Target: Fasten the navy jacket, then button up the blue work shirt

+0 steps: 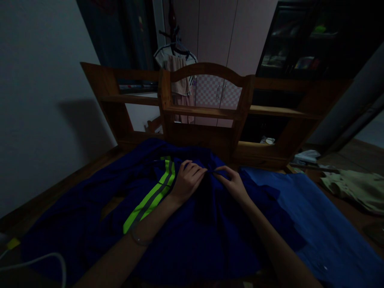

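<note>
A dark blue garment (198,232) with a bright yellow-green and grey reflective stripe (151,198) lies spread over a wooden surface in front of me. My left hand (187,182) rests on its upper middle with the fingers curled, pinching the cloth. My right hand (232,182) is just to the right, thumb and fingers pinched on the same fold of fabric. The two hands nearly touch at the fingertips. The room is dim, so fine detail of the fabric is hard to make out.
A lighter blue cloth (318,224) lies to the right. A wooden headboard with shelves (207,112) stands behind the garment. Clothes on a hanger (177,68) hang beyond it. An olive garment (354,186) lies at far right. A white cable (45,260) runs at bottom left.
</note>
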Demonstrator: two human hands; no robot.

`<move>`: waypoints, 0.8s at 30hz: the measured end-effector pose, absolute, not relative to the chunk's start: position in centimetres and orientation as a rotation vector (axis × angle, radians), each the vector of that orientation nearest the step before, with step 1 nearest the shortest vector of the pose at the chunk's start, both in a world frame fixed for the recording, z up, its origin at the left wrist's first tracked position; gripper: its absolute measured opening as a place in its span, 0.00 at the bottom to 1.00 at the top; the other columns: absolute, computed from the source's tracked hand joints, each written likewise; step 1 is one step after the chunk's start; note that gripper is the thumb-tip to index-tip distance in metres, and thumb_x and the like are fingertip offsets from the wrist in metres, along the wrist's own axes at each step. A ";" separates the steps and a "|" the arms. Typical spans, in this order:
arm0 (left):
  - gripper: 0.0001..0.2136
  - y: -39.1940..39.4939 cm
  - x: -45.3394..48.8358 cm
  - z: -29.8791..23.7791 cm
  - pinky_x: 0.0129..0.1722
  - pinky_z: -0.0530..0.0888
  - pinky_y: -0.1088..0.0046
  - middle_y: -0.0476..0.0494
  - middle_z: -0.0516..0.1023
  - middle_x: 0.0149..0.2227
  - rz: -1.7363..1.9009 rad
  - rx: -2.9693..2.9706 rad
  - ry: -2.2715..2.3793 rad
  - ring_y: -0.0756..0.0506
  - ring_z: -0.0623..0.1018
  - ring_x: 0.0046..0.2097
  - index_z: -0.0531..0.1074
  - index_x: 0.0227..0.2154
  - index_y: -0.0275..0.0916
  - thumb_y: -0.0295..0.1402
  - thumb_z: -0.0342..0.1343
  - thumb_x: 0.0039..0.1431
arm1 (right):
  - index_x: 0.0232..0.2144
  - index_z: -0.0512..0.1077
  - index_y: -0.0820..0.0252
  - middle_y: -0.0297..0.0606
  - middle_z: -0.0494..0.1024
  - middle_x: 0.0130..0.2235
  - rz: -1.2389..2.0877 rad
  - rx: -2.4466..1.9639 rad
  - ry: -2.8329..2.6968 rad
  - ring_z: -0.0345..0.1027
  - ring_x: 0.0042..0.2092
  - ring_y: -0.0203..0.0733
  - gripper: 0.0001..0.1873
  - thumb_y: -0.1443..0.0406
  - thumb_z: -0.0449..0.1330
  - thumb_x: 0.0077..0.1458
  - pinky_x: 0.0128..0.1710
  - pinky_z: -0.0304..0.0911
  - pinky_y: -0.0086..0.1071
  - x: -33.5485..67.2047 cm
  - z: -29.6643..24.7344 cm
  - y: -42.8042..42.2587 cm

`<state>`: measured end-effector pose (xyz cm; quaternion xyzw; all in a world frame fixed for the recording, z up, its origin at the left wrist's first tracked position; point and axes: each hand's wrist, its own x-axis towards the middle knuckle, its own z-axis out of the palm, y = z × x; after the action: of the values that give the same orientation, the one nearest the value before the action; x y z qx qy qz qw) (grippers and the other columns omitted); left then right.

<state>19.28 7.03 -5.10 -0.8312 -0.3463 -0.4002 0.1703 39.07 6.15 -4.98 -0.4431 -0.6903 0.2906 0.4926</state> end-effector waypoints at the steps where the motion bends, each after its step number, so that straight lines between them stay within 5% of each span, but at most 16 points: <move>1: 0.12 7.0 19.3 -5.1 0.54 0.61 0.58 0.47 0.76 0.36 -1.134 -2.365 -0.996 0.46 0.71 0.42 0.72 0.44 0.41 0.27 0.50 0.59 | 0.38 0.73 0.58 0.33 0.74 0.36 0.617 -1.076 -1.691 0.67 0.39 0.39 0.13 0.58 0.60 0.53 0.42 0.59 0.30 39.0 -5.0 6.0; 4: 0.10 7.2 19.4 -5.3 0.55 0.60 0.58 0.47 0.75 0.35 -1.157 -2.399 -1.007 0.46 0.71 0.41 0.72 0.42 0.40 0.28 0.49 0.59 | 0.44 0.71 0.55 0.35 0.73 0.36 0.447 -1.053 -1.790 0.67 0.38 0.39 0.14 0.61 0.58 0.55 0.42 0.60 0.32 38.7 -5.0 5.5; 16: 0.09 7.4 19.4 -5.8 0.49 0.68 0.67 0.47 0.75 0.40 -1.412 -2.742 -1.072 0.47 0.72 0.45 0.69 0.42 0.42 0.30 0.46 0.63 | 0.39 0.71 0.55 0.37 0.72 0.40 0.166 -0.996 -1.988 0.68 0.40 0.38 0.08 0.65 0.54 0.59 0.41 0.63 0.30 37.9 -6.1 5.1; 24: 0.11 7.7 18.8 -6.5 0.50 0.68 0.67 0.47 0.76 0.41 -1.229 -2.697 -1.029 0.48 0.74 0.43 0.70 0.44 0.41 0.30 0.46 0.63 | 0.43 0.71 0.54 0.37 0.72 0.40 0.106 -1.085 -1.943 0.68 0.41 0.39 0.11 0.66 0.53 0.59 0.43 0.63 0.31 37.9 -5.9 4.9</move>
<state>18.79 7.66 -6.52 -0.8596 -0.3279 -0.3919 0.0023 37.89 4.85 -5.90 -0.4371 -0.7826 0.0425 0.4412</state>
